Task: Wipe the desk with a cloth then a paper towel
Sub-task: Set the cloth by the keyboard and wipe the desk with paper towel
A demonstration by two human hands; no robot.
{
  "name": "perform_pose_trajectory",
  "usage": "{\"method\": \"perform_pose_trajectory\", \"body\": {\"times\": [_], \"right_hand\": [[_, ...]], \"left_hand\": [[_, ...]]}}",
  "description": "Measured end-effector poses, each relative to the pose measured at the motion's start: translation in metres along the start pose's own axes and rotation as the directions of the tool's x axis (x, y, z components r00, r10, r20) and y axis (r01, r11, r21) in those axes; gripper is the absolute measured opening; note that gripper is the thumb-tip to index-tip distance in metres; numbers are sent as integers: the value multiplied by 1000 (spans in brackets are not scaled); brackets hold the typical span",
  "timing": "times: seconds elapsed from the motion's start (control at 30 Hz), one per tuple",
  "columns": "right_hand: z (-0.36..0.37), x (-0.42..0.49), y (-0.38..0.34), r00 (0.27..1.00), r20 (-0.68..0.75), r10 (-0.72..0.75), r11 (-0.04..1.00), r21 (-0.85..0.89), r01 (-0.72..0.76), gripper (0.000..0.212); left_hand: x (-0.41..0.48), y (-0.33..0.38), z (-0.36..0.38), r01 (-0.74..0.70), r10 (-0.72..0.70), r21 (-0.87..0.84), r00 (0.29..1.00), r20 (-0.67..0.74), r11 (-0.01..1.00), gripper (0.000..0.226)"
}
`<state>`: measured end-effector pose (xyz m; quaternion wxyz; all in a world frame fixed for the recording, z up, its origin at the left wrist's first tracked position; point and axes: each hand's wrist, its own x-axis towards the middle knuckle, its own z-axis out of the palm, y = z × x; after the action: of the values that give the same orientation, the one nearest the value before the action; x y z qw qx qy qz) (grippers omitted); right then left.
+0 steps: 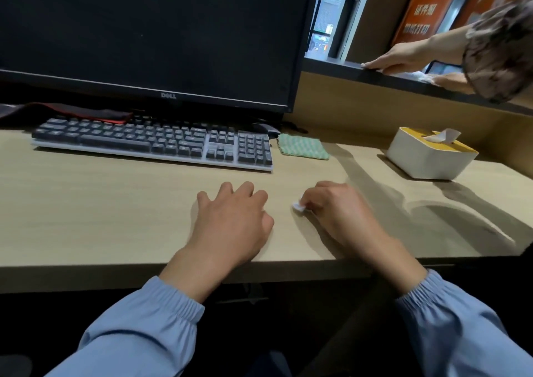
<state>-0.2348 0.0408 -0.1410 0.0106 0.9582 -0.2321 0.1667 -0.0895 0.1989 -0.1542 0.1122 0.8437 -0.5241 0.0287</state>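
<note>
I'm reading this as the 2nd step, paper-towel pass, prob. well along: the green checked cloth (302,146) lies flat on the counter (101,203) just beside the right end of the keyboard (153,143), no hand on it, so the cloth part looks done w/ IMO. Right hand (337,215) sits knuckles-up on the counter near the front edge, fingers (323,192) curled in and pinching a small white wad, which I take for the paper towel (298,206); only a corner pokes out at the thumb side, the rest is hidden under the palm, so can't tell how big it is or how much touches the wood. Left hand (233,221) rests beside it, apart from it, fingers relaxed and a bit spread, holding nothing, looks like it's just bracing. Tissue box (429,160), white w/ yellow top, stands well off to the right w/ a sheet sticking up. Next move, my guess: press the wad flat and sweep it across the open stretch in front of the keyboard, then toward the box side; needs the left hand out of the way, and maybe a fresh sheet since this wad is tiny. Dell monitor (144,30) is dark. Another person's hand (395,59) rests on the ledge up right, not in my way.
</note>
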Motion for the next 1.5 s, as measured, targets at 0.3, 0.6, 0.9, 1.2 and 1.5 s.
{"method": "perform_pose_trajectory", "body": {"times": [0.3, 0.6, 0.9, 1.2, 1.5], "right_hand": [[27, 117, 50, 993, 46, 104, 994, -34, -103, 13], [27, 137, 73, 990, 72, 125, 986, -118, -116, 16], [20, 99, 55, 998, 41, 49, 984, -172, -41, 18], [-7, -24, 14, 994, -17, -109, 993, -55, 108, 42], [-18, -102, -1, 986, -64, -152, 986, -84, 146, 23]], "left_hand": [[4, 3, 10, 17, -17, 5, 997, -79, 1000, 35], [2, 1, 11, 14, -15, -6, 996, -87, 1000, 31], [4, -1, 14, 11, -12, -11, 995, -98, 1000, 33], [2, 0, 16, 2, -4, -13, 996, -94, 1000, 36], [0, 1, 16, 6, -6, 3, 996, -85, 1000, 37]]}}
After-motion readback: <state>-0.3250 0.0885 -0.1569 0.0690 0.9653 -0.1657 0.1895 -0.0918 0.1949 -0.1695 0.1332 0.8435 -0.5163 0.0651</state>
